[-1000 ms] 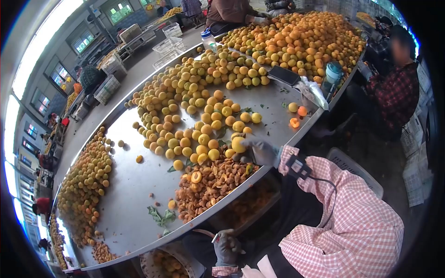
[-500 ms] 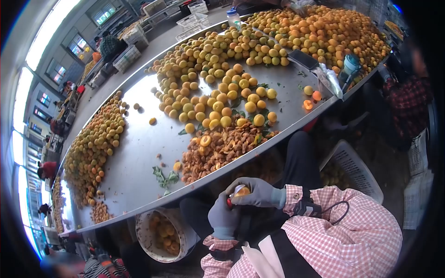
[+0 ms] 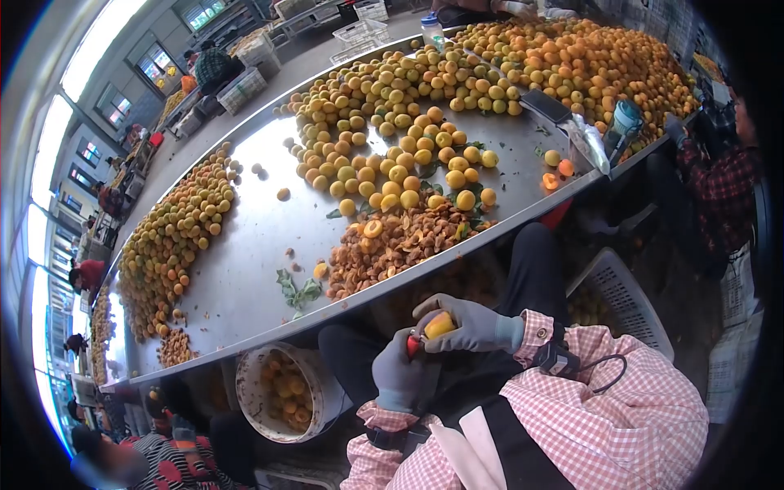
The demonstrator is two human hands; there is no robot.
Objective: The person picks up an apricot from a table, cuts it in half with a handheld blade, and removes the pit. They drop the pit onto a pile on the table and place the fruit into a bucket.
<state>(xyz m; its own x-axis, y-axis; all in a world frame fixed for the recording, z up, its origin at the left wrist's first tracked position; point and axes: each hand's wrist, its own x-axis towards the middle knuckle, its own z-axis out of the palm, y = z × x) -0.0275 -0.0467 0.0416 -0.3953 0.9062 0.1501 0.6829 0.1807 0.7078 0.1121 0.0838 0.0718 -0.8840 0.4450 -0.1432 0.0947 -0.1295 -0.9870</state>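
Gripping a yellow fruit (image 3: 439,326) in your right hand (image 3: 472,325), thumb against fingers, you leave one side exposed toward the small red item (image 3: 413,346) in your closed left hand (image 3: 400,376), probably for control; can't tell the item's full shape. Both hands sit close together, likely to steady the fruit. Brown heap (image 3: 392,253) lies just beyond your fingertips on the metal table (image 3: 245,286), loose fruit farther out, white bucket (image 3: 333,394) left of your left fingers, seemingly all for easy reach.

Metal table (image 3: 253,278) carries yellow fruit (image 3: 412,155) (leaves (image 3: 298,290) too).
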